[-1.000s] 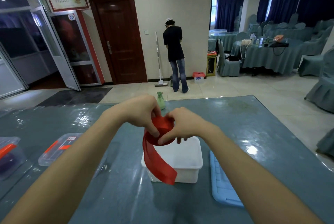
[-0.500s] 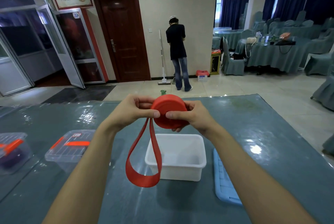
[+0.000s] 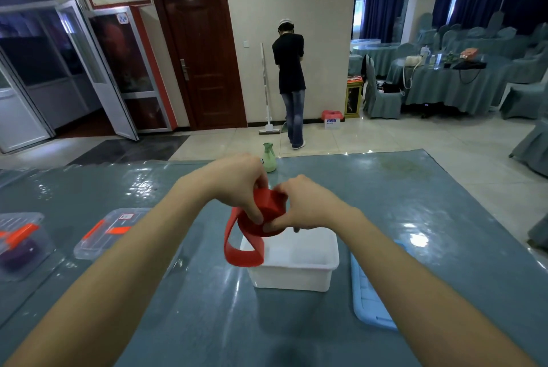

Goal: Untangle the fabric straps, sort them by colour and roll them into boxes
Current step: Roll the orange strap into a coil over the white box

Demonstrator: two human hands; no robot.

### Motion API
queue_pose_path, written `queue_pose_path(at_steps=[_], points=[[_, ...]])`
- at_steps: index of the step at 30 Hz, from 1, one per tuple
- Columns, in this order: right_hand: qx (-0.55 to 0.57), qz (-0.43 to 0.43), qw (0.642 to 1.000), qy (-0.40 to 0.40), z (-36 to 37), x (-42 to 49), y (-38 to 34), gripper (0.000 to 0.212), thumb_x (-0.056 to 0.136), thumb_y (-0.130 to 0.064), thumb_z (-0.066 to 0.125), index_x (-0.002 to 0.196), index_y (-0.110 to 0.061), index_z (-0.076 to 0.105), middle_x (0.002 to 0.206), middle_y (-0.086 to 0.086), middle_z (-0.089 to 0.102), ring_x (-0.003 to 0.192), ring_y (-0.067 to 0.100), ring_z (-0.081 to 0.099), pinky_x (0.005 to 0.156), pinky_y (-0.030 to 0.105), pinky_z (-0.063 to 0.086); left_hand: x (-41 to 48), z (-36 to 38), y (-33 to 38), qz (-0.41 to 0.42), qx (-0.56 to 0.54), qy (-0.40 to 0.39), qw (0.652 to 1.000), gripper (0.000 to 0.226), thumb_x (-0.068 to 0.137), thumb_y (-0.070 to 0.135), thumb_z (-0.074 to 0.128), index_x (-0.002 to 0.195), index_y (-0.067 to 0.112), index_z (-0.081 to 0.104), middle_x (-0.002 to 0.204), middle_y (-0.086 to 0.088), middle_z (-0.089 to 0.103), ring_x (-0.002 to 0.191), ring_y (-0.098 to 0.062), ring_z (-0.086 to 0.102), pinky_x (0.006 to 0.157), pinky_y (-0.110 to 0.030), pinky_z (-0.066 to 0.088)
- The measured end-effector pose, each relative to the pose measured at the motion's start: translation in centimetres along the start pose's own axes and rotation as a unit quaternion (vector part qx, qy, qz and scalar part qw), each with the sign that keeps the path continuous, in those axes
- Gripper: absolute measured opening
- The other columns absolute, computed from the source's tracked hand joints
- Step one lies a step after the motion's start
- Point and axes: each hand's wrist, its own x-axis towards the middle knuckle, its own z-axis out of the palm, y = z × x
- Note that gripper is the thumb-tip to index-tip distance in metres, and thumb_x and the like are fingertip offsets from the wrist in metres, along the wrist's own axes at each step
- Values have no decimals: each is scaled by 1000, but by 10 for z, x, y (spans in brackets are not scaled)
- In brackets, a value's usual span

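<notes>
A red fabric strap, mostly wound into a roll, is held just above the back left corner of an open white box. My left hand grips the roll from the left and above. From the right, my right hand pinches it between thumb and fingers. A short loose loop of the strap hangs down to the left of the box, its lowest part near the box's rim.
A light blue lid lies right of the white box. Two clear lidded boxes with orange clasps, one and another holding something purple, stand at the left. A green spray bottle sits at the table's far edge. A person stands beyond.
Both hands have lowered the roll toward the white box. The hanging loop of red strap has grown shorter as more of it was wound onto the roll.
</notes>
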Motion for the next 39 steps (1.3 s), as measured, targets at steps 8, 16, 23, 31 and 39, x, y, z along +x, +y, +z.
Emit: queue_pose_path(at_steps=[8, 16, 23, 31, 39], points=[[354, -7, 927, 123, -4, -6, 30, 54, 61, -42, 106, 106, -19, 85, 97, 7, 83, 82, 32, 82, 65, 43, 67, -28, 54, -58, 36, -535, 111, 837, 67, 64, 47, 105, 124, 31, 80, 114, -9, 84, 108, -26, 81, 97, -35, 64], [534, 15, 837, 119, 17, 2, 31, 61, 56, -44, 108, 108, -23, 85, 112, 13, 82, 98, 38, 81, 74, 40, 67, -11, 71, -36, 19, -561, 178, 808, 61, 65, 50, 104, 119, 28, 84, 113, -7, 84, 107, -27, 82, 96, -33, 64], [229, 60, 971, 30, -5, -7, 40, 99, 49, -68, 102, 136, -38, 62, 123, -13, 70, 69, 25, 81, 54, 30, 59, -9, 44, -33, -22, -262, 88, 961, 48, 53, 63, 96, 86, 30, 83, 73, 12, 78, 66, -2, 72, 69, -30, 59], [240, 23, 970, 12, 5, -1, 26, 53, 65, -40, 104, 108, -22, 80, 95, 3, 80, 65, 32, 80, 60, 43, 67, 1, 7, -25, -17, -90, -15, 996, 43, 57, 61, 100, 80, 30, 80, 68, 9, 73, 58, -7, 62, 57, -27, 49], [415, -11, 902, 120, -15, -11, 33, 56, 59, -39, 107, 108, -21, 86, 98, 11, 82, 73, 44, 79, 59, 42, 66, -21, 31, -48, 11, -420, 67, 905, 74, 54, 61, 103, 117, 28, 83, 107, 1, 85, 104, -20, 82, 101, -41, 61]])
